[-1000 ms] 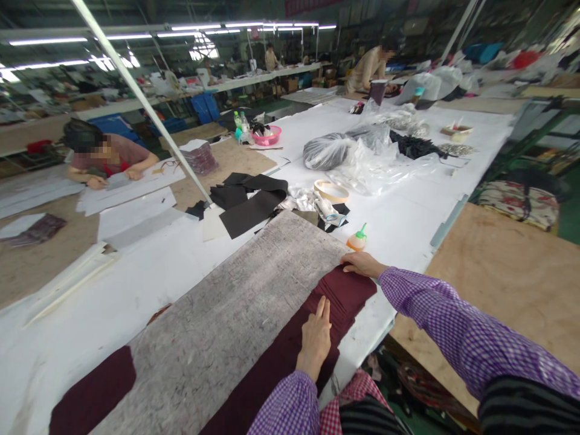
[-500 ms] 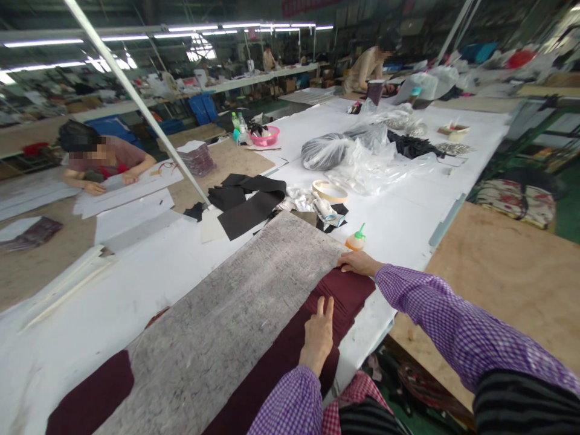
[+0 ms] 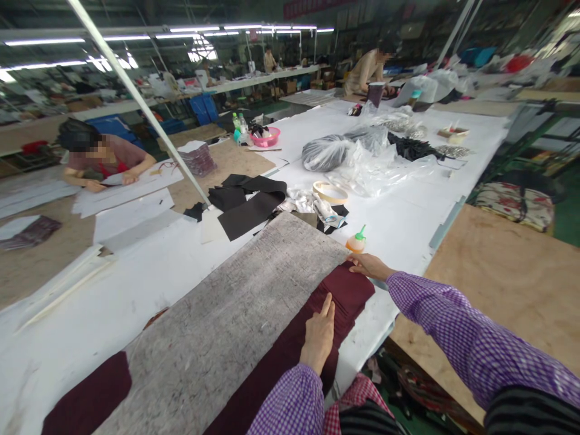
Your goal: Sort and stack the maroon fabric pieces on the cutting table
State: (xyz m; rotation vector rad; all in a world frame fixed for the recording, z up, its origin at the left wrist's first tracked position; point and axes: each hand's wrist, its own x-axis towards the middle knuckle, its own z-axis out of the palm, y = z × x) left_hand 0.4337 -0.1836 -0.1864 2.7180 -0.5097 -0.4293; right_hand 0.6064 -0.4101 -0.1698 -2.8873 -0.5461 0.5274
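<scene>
No legible txt, red banner (image 3: 316, 6) in bkgd, lettering too blurry to read

Strip lights (image 3: 194, 28) run above a dim hall (image 3: 426, 36); the bright patches (image 3: 202, 55) are probably windows. The floor (image 3: 570, 214) is green.

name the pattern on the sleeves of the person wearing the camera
Purple and white check on both sleeves, clearest in the head view.
</scene>
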